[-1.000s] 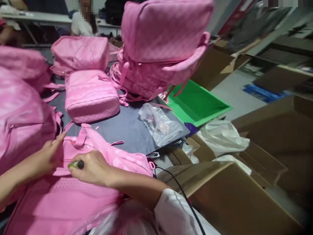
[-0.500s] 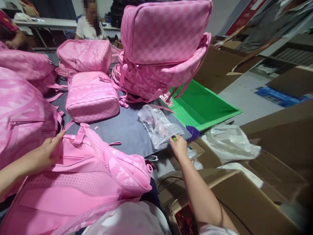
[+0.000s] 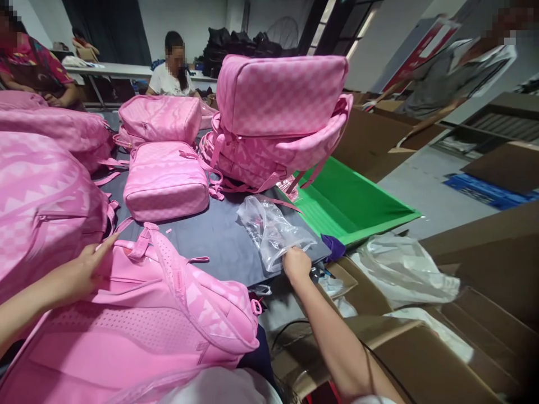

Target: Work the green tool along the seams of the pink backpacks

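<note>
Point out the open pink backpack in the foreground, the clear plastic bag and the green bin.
Pink backpack (image 3: 126, 324): head view, on its perforated band.
Clear plastic bag (image 3: 273, 231): head view, on the crumpled middle.
Green bin (image 3: 362, 197): head view, on its bare inside.

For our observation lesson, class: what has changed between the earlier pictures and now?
The right hand has moved rightward, from the near pink backpack to the edge of the clear plastic bag. The green and black tool it held no longer shows; whether it was let go is hidden. The left hand stays at that backpack.
</note>
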`<state>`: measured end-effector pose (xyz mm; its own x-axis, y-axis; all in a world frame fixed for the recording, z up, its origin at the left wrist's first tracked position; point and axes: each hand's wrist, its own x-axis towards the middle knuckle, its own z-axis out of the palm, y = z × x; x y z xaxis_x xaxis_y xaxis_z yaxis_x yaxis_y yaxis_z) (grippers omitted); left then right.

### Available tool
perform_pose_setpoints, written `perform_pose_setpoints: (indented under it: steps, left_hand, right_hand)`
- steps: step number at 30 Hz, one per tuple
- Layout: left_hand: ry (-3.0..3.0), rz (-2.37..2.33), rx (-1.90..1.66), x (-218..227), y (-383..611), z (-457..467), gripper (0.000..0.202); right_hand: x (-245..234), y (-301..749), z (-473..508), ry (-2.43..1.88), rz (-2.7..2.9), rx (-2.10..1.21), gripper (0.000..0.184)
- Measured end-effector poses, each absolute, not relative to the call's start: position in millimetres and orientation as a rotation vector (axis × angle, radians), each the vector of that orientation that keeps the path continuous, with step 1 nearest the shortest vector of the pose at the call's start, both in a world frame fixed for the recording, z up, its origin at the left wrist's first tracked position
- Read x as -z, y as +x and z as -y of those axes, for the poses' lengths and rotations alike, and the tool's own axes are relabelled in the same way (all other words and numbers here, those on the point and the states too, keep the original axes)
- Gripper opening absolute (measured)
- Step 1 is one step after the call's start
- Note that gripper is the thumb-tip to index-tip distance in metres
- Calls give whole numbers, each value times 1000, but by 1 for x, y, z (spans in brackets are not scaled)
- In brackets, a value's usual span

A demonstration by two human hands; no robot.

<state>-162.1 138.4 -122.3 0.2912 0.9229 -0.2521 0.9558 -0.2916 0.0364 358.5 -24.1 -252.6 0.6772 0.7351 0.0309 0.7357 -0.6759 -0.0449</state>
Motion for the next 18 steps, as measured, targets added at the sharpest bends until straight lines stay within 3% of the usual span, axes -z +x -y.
perform_pose_setpoints:
  steps: [3,10,14,16,18]
  left_hand:
    - [2351,-1647,340,111,-162,-137,91]
    - [2409,-1633,291,101,-156,-132,90]
    - [2489,-1691,238,88,-143,-122,89]
    - [2626,-1714,-21,80,-130,-103,77]
    - [2634,-1587,-509,76,-112,-76,53]
  right_hand:
    - [247,355,39,-2747,1192,18,16]
    - [212,343,98,-2601,710,154,39]
    - [191,282,83,-2094,940,184,32]
    - [178,240,66,-1690,1192,202,23]
    - [164,200,52,-1349,1442,210,18]
